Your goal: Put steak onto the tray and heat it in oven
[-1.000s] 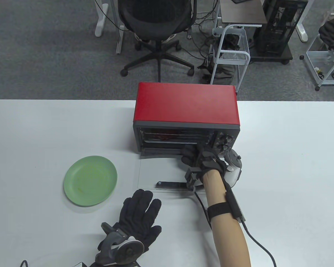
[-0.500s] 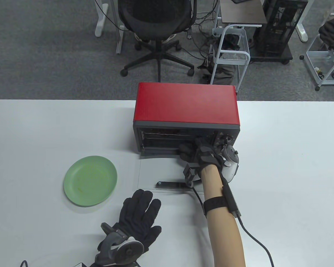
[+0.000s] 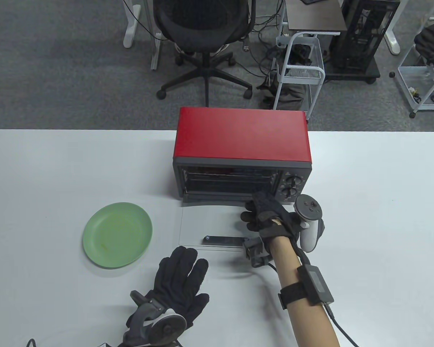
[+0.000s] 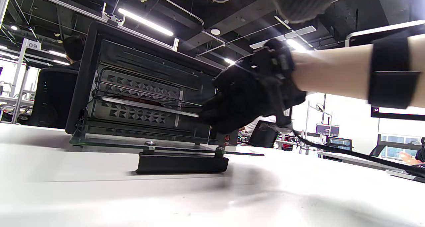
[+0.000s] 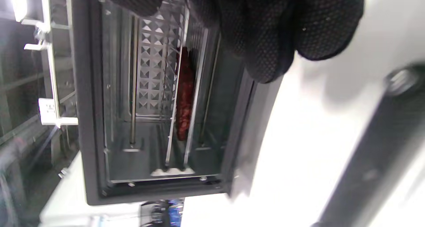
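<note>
Steak [image 5: 184,97] inside the oven [image 3: 241,144], lying on the tray [image 4: 146,104] on the rack; glass door [image 3: 209,224] flat at the oven's 6 o'clock, ready for closing. Right hand [image 3: 269,217] above the door's 3 o'clock end, fingers loosely curled, holding nothing. Left hand [image 3: 177,278] flat and spread at 7 o'clock, idle. Green plate [image 3: 117,235] at 8 o'clock, bare. Tray mostly hidden; steak only a red sliver.

Table view's evenly lit and sharp; ceiling strip lights [image 4: 146,22] flare above the red metal toaster oven [image 4: 139,97], wrist views blur near their edges.
</note>
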`<state>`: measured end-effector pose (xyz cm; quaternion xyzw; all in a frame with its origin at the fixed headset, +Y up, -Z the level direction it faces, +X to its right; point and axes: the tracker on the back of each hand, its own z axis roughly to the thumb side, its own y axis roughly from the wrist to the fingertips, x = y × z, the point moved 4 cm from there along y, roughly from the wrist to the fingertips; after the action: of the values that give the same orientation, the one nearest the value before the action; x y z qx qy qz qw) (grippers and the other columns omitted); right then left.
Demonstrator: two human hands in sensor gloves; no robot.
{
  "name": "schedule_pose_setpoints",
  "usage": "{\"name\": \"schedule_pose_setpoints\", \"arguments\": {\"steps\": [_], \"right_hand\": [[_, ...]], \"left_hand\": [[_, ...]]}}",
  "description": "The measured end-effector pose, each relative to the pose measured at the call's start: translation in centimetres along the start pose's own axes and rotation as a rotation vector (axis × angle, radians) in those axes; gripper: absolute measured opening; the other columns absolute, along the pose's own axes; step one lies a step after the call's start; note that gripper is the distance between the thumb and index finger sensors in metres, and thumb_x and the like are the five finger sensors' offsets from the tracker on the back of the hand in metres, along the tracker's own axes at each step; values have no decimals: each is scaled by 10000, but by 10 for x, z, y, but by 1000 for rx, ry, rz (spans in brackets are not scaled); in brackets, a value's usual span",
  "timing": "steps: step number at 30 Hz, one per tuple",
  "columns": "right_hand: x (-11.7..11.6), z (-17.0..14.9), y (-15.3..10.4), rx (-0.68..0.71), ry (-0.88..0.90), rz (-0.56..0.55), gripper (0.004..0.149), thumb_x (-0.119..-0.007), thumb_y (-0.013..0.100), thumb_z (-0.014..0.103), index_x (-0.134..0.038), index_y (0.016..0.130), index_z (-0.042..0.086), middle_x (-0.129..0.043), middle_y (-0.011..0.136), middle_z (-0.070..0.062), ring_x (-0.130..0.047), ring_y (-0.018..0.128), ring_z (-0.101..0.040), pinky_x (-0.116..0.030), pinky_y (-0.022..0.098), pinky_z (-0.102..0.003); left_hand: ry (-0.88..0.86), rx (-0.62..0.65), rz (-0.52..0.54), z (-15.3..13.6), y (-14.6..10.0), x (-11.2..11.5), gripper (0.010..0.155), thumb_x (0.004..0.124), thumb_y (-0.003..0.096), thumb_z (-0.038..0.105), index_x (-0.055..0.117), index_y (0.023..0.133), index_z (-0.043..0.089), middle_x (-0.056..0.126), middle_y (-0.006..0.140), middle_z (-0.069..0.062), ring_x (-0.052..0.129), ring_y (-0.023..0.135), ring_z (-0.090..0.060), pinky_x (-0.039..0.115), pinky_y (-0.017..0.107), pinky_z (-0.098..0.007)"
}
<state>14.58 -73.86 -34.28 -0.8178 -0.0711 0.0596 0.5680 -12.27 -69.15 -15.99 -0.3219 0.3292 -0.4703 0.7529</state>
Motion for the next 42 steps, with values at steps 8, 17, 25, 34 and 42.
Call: {"name": "schedule_pose_setpoints", "arguments": {"steps": [8, 17, 25, 34, 42], "right_hand": [[3, -24, -56, 22, -261, 41, 641, -638, 571, 448, -702, 989, -33, -900, 817, -277, -1025, 526, -423, -846, 400, -592], [-21, -73, -68, -120, -326, 277, 716, -618, 579, 435, -546, 1045, -103, -857, 840, -334, -1028, 515, -444, -848, 377, -605], [-28, -88, -60, -174, -213, 362, 783, -600, 585, 441, -307, 1097, -73, -899, 787, -292, -1070, 422, -351, -902, 333, -535], [-32, -93, -61, -186, -165, 357, 796, -598, 595, 449, -225, 1104, -35, -899, 783, -284, -1087, 389, -302, -927, 308, -494], [-33, -83, -69, -109, -222, 244, 792, -605, 589, 459, -231, 1108, -9, -888, 806, -282, -1091, 399, -295, -933, 315, -489]], "left_hand": [[4, 0, 1, 1, 0, 0, 808, 675, 503, 510, 353, 1162, 172, 306, 1210, -230, 357, 1096, -537, 471, 695, -760], [11, -5, 4, 1, 0, 0, 808, 674, 504, 511, 350, 1162, 174, 306, 1210, -228, 358, 1096, -537, 473, 695, -757], [10, -8, -4, 1, 0, 2, 808, 675, 503, 510, 352, 1162, 172, 307, 1210, -228, 358, 1096, -536, 472, 695, -759], [13, -5, -8, 1, 1, 2, 808, 675, 503, 510, 351, 1162, 173, 307, 1210, -228, 359, 1097, -535, 472, 695, -758], [16, -3, -5, 2, 1, 2, 809, 675, 503, 511, 351, 1162, 173, 308, 1210, -229, 359, 1096, -536, 472, 695, -759]]}}
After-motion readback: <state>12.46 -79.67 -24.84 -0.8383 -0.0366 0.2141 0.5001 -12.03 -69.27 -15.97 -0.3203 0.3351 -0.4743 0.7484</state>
